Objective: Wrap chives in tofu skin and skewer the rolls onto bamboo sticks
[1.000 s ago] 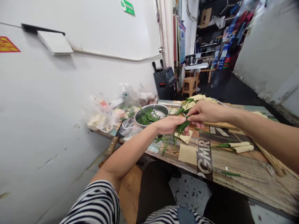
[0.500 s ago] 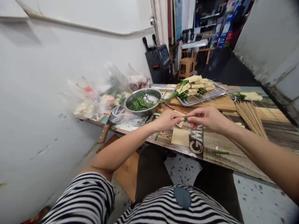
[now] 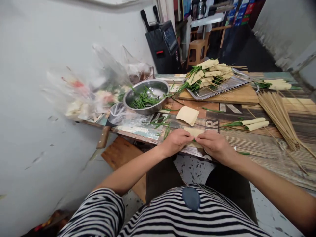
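At the table's front edge, my left hand (image 3: 175,141) and my right hand (image 3: 215,144) pinch the near edge of a pale yellow sheet (image 3: 195,132), with a bit of green stalk showing between the fingertips. Just beyond lies a stack of square sheets (image 3: 187,115). Two rolled sheets (image 3: 255,124) with green stalks rest to the right, near a fan of wooden skewers (image 3: 278,115). A metal bowl (image 3: 128,98) of cut green stalks (image 3: 145,98) stands at the left. Skewered rolls (image 3: 209,74) are heaped on a metal tray (image 3: 202,96).
Plastic bags (image 3: 108,72) of food lie at the left against the wall. A knife handle (image 3: 103,137) juts over the table's front edge. A wooden board (image 3: 242,95) lies under the tray. Beyond are a black device (image 3: 164,46) and a stool (image 3: 196,51).
My hands have come down to the near edge of the sheet with the green stalks, which they held above the table before. The view has tilted downward.
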Motion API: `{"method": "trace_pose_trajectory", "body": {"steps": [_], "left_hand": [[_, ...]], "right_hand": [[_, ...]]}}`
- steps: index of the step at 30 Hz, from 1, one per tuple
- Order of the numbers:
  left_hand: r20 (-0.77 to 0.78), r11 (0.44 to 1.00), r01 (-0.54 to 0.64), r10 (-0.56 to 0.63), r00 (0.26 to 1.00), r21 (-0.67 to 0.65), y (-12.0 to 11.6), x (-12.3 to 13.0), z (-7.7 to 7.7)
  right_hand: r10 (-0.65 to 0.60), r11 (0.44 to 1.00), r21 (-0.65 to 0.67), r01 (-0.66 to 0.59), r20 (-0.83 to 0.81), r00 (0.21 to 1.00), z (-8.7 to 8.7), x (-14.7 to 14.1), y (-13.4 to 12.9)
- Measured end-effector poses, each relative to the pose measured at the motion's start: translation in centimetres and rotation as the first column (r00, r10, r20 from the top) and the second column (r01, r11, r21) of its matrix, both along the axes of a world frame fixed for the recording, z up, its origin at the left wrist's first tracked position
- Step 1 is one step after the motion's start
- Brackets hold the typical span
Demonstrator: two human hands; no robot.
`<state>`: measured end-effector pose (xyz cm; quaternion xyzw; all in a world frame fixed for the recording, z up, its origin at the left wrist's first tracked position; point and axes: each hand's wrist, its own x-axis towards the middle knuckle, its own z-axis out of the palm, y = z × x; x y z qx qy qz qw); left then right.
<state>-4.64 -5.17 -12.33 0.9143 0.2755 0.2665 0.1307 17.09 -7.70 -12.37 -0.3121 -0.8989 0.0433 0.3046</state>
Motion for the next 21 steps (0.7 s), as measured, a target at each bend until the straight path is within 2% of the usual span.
{"method": "trace_pose_trajectory", "body": {"steps": [4,7,11,16,21], "left_hand": [[-0.170,0.996,0.062,-0.049,0.984,0.069,0.2,-0.6,0.0],[-0.316,0.984,0.142,-0.102,0.943,0.105,0.4,-1.0,0.6],[-0.461,0.972,0.189,-0.104,0.881,0.142,0.5,-1.5,1.5],[-0.514,0.962,0.229,-0.125,0.849,0.145,0.2,-1.7,2.5],[-0.500,0.958,0.229,-0.115,0.858,0.172,0.4,-1.4,2.7]], "right_hand": [[0.002,0.999,0.032,-0.006,0.132,0.991,0.0,-0.1,-0.2],[0.009,0.999,0.048,-0.019,0.199,0.980,0.1,-0.1,-0.1],[0.007,0.999,0.047,-0.021,0.283,0.959,0.5,0.0,-0.3],[-0.020,0.996,0.082,-0.017,0.423,0.906,1.4,-0.4,-0.9],[-0.076,0.962,0.261,-0.077,0.529,0.845,1.9,-1.6,-1.5]]}}
